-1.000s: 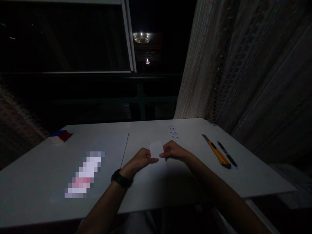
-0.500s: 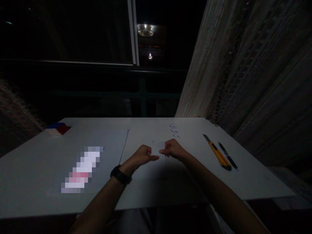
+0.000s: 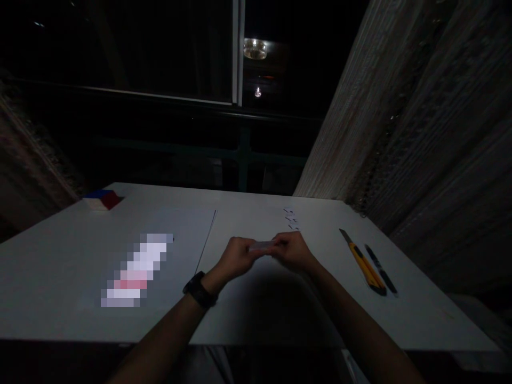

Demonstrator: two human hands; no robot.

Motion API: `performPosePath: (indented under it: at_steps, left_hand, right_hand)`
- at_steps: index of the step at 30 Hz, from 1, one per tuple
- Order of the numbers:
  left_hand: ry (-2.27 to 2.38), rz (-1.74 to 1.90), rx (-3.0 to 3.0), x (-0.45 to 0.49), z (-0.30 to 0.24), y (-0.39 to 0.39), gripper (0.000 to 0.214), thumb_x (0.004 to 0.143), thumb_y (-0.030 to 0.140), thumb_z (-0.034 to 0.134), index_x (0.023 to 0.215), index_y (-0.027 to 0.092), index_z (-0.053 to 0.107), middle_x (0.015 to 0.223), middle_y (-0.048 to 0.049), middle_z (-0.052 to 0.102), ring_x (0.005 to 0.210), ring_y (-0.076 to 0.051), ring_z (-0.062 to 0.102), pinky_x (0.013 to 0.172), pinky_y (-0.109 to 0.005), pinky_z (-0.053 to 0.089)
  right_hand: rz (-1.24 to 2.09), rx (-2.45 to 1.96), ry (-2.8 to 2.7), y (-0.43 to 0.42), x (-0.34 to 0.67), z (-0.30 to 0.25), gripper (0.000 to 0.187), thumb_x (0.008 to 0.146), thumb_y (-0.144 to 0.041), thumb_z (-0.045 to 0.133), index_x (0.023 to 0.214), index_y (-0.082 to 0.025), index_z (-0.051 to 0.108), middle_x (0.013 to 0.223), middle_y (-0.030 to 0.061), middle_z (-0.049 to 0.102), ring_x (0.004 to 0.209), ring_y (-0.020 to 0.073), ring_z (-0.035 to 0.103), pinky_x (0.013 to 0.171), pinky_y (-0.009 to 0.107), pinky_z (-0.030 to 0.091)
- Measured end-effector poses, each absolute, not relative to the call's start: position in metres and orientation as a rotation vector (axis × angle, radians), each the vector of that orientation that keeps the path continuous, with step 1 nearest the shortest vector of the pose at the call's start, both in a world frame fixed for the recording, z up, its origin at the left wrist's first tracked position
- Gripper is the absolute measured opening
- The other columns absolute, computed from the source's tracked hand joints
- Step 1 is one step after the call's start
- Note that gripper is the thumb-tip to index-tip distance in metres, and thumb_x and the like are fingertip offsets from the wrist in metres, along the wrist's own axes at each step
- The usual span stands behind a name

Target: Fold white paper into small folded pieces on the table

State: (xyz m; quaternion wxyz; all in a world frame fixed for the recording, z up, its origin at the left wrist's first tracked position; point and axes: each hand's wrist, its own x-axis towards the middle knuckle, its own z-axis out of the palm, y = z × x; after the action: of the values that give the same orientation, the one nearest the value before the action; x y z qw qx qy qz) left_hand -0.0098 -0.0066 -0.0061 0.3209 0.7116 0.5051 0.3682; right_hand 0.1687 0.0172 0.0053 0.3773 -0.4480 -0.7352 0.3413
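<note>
Between my two hands is a small piece of white paper (image 3: 262, 245), held above the white table and seen as a narrow strip. My left hand (image 3: 239, 255), with a dark watch (image 3: 200, 289) on its wrist, pinches the left end. My right hand (image 3: 293, 249) is closed on the right end, thumb and fingers bent together. Just beyond the right hand, several small paper pieces with dark marks (image 3: 292, 219) lie in a row on the table.
The white table (image 3: 248, 210) carries a yellow box cutter (image 3: 362, 264) with its blade out and a dark pen (image 3: 381, 269) at the right. Large paper sheets (image 3: 188, 240) and a blurred-out bright item (image 3: 138, 272) lie left. A red, white and blue cube (image 3: 102, 199) stands far left.
The paper has gone from showing its broad face to a thin strip, tilted or folded. Both hands have turned and their fingers closed round its ends. The camera view has shifted slightly.
</note>
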Motion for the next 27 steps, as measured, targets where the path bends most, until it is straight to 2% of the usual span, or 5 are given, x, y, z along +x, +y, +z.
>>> performPosePath:
  at_steps: [4,7,15,23,27]
  left_hand:
    - [1.33,0.981,1.998,-0.0102,-0.0013,-0.0123,0.031,0.077,0.041,0.055,0.07,0.015,0.069,0.053,0.0007,0.056,0.051,-0.01,0.046,0.049,-0.02,0.028]
    - [1.312,0.973,2.035,-0.0107,0.0008,-0.0146,0.028,0.079,0.037,0.053,0.078,0.017,0.071,0.059,-0.0013,0.062,0.054,-0.011,0.05,0.052,-0.02,0.031]
    - [1.301,0.94,1.927,-0.0098,-0.0033,-0.0095,0.03,0.071,0.037,0.06,0.054,0.013,0.06,0.048,0.0029,0.046,0.048,-0.009,0.041,0.046,-0.02,0.025]
    - [1.074,0.787,1.568,-0.0135,0.0016,-0.011,0.025,0.062,0.033,0.067,0.057,0.013,0.053,0.051,0.0053,0.042,0.045,-0.007,0.035,0.044,-0.021,0.023]
    - [1.049,0.759,1.521,-0.0132,0.0032,-0.0116,0.026,0.061,0.033,0.069,0.058,0.013,0.053,0.052,0.0053,0.042,0.046,-0.006,0.035,0.045,-0.021,0.023]
  right_hand:
    - [0.737,-1.098,-1.906,0.0128,0.1674,0.008,0.017,0.062,-0.032,0.07,0.062,-0.016,0.067,0.055,0.0023,0.064,0.05,0.0125,0.055,0.048,0.022,0.04]
    - [0.684,-1.029,-1.933,0.0108,0.1668,0.0091,0.015,0.064,-0.031,0.07,0.064,-0.017,0.069,0.063,0.0045,0.068,0.057,0.0142,0.059,0.055,0.024,0.044]
    - [0.847,-1.143,-1.825,0.0145,0.1688,0.0095,0.021,0.057,-0.034,0.073,0.053,-0.016,0.063,0.047,-0.0008,0.057,0.045,0.0101,0.047,0.045,0.022,0.035]
    - [1.302,-1.12,-1.581,0.0152,0.1654,0.008,0.032,0.043,-0.036,0.078,0.046,-0.016,0.053,0.041,-0.0045,0.047,0.04,0.0072,0.039,0.041,0.021,0.028]
    - [1.38,-1.158,-1.511,0.0175,0.1639,0.0036,0.034,0.045,-0.037,0.076,0.041,-0.016,0.05,0.035,-0.004,0.045,0.035,0.0063,0.035,0.038,0.021,0.023]
